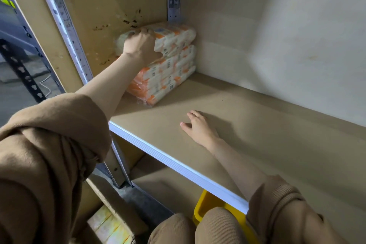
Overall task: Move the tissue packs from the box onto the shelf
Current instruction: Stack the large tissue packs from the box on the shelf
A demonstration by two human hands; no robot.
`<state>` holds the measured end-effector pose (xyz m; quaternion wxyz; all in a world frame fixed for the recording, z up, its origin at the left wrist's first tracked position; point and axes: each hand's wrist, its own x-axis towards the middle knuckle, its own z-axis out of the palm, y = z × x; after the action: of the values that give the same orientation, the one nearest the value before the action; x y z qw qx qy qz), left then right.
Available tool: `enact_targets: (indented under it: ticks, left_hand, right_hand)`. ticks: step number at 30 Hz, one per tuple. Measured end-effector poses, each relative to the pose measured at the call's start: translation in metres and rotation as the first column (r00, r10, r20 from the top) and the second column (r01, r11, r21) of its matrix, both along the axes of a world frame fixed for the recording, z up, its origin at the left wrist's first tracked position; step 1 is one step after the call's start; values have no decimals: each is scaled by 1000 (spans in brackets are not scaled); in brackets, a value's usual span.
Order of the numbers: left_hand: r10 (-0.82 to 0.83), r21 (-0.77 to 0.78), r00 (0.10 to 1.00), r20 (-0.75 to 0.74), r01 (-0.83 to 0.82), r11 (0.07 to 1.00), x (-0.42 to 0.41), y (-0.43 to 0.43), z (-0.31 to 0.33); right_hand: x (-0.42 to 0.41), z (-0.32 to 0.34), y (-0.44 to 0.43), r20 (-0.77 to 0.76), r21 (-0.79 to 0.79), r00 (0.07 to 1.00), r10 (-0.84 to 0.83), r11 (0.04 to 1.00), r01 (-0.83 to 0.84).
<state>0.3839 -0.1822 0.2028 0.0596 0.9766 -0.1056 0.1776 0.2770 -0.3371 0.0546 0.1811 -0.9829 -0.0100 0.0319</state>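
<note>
Left hand (140, 44) seemingly grips top tissue pack (175, 35) on shelf (267, 125)

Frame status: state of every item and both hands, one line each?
left hand: grips the top tissue pack
top tissue pack: lying on the stack
stack: on the shelf, in the back left corner
right hand: open, flat on the shelf
box: open, below the shelf, packs showing inside

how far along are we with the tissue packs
Done: a stack of packs sits on the shelf, back left corner. In hand: the left hand grips the top pack there; the right hand rests open on the shelf. Left: the box below shows more packs.
</note>
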Motion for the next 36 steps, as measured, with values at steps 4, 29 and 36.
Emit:
enact_targets:
  ticks: [4, 29, 36]
  left_hand:
    - [-61, 0, 995, 74, 61, 998, -44, 13, -8]
    - [371, -64, 747, -551, -482, 874, -353, 229, -276]
    - [507, -5, 611, -608, -642, 767, -356, 314, -296]
  right_hand:
    - [-13, 5, 17, 117, 22, 992, 42, 999, -45]
    - [-138, -109, 253, -254, -4, 674, 694, 696, -718]
    - [-142, -143, 307, -315, -3, 596, 739, 627, -779]
